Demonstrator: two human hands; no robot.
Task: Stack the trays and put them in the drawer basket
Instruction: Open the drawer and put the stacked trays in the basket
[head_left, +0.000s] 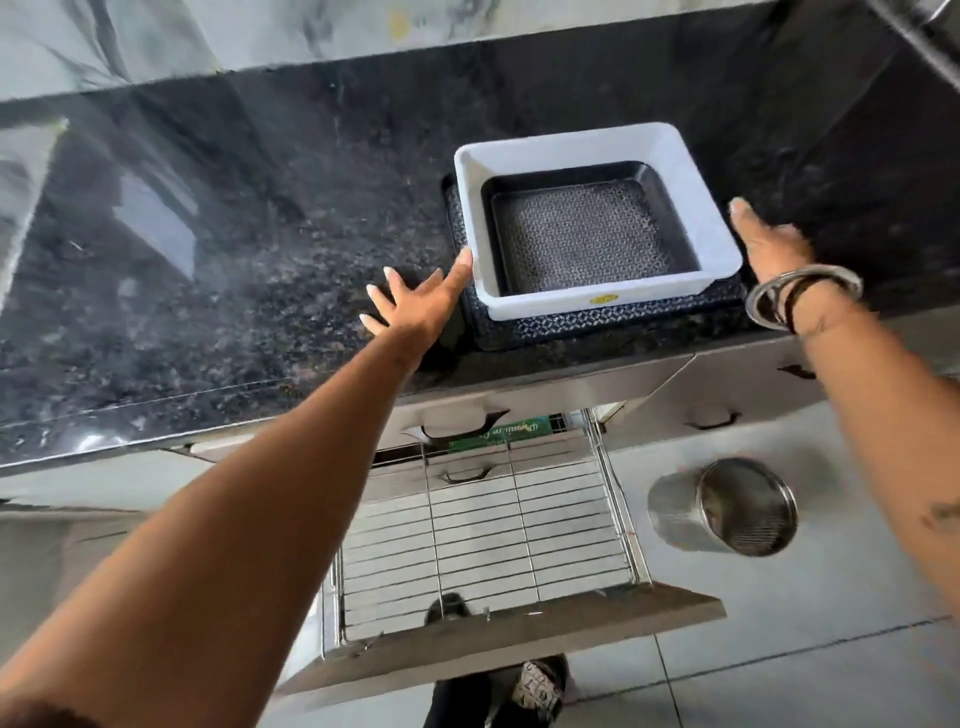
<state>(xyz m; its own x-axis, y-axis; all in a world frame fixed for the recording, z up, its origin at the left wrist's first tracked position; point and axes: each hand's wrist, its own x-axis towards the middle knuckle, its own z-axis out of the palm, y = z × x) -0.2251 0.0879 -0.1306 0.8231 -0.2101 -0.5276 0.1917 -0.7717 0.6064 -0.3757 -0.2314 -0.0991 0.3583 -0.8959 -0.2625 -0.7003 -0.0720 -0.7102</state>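
Three trays sit stacked on the black granite counter (208, 291). A wide dark patterned tray (613, 325) lies at the bottom. On it rests a white tray (698, 208), and a small black patterned tray (582, 234) lies inside the white one. My left hand (415, 299) is open, fingers spread, with one fingertip touching the white tray's left front corner. My right hand (769, 241) is open just right of the stack, apart from it. Below the counter, the wire drawer basket (483, 540) is pulled out.
A steel perforated canister (727, 506) lies on the tiled floor right of the open drawer. The drawer's front panel (519, 639) juts toward me, with my feet (535, 686) under it. Closed drawers with dark handles flank the open one. Metal bangles ring my right wrist.
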